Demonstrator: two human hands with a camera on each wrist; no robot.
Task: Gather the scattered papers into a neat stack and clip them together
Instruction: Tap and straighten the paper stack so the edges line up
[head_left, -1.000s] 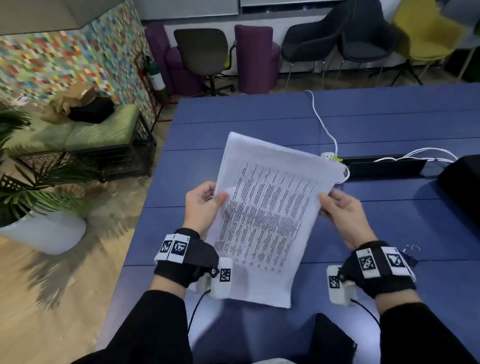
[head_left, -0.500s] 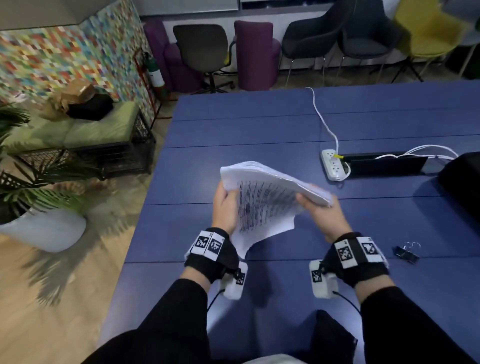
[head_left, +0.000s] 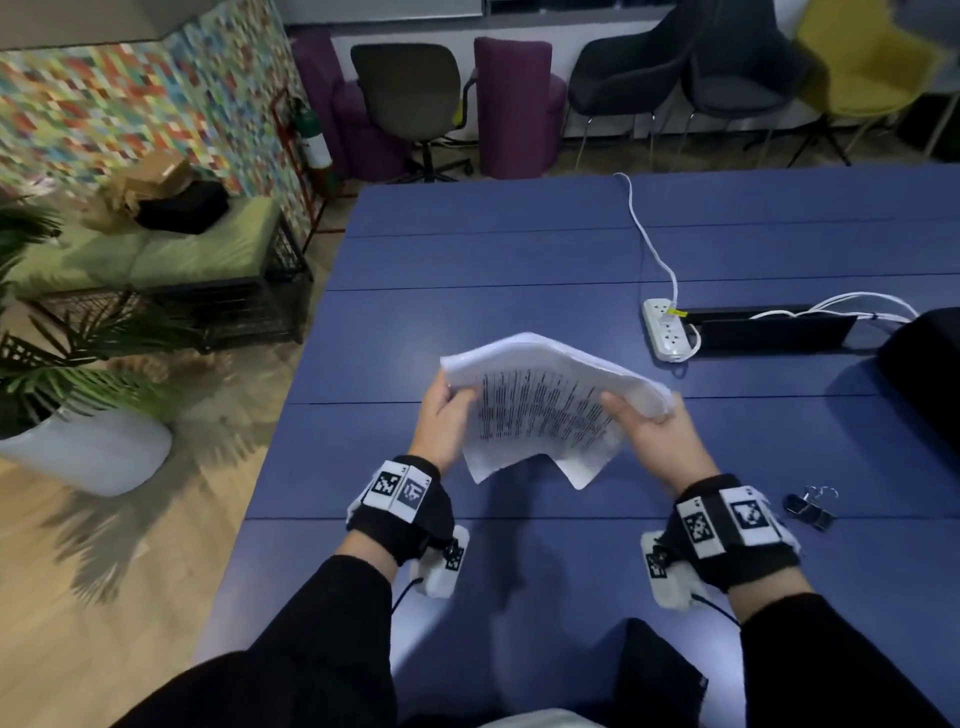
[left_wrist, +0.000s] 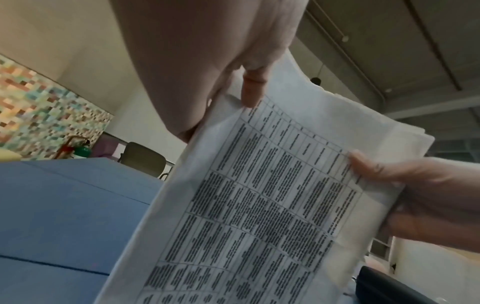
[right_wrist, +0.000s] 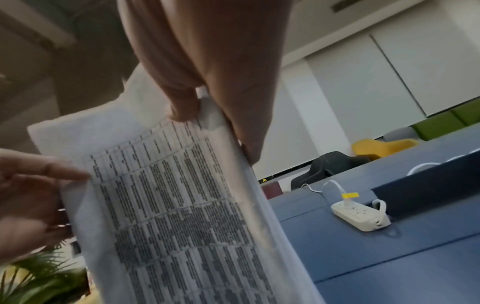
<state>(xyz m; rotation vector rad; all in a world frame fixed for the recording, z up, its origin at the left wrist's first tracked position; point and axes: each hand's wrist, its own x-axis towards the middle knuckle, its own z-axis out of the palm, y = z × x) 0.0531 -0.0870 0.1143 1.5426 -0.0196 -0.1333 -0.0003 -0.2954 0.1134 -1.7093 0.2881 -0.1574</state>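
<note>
1. While held clear above the blue desk (head_left: 519, 249), seen bowed upward at the far end: printed paper stack (head_left: 540, 410), text face turned toward the person, lower corners hanging loose and uneven.
2. Gripping the stack's left edge: left hand (head_left: 441, 415), thumb on the printed side, fingers curled behind the sheets.
3. Clasping the right edge: right hand (head_left: 660, 441), thumb (head_left: 618, 408) laid across the print, fingers wrapped under the pages.
4. From the left wrist view, shown close: the same stack (left_wrist: 259, 205) with a table of dense text, pinched at its upper edge by the left hand (left_wrist: 207, 61), and the right hand (left_wrist: 415, 195) closing on the opposite edge.
5. From the right wrist view: the stack (right_wrist: 168, 205) edge-on along its right side, several sheet edges visible, right hand (right_wrist: 213, 72) pinching it from above, left hand (right_wrist: 31, 195) holding the far edge.
6. Lying on the desk to the right of the right wrist, untouched and apart from the papers: black binder clips (head_left: 810, 506) with wire handles.
7. Farther back on the desk: white power strip (head_left: 667, 330) with its white cable (head_left: 649, 234), beside a black cable tray (head_left: 769, 332).
8. Beyond the desk: chairs along the wall; potted plant (head_left: 62, 395) on the floor at left.
</note>
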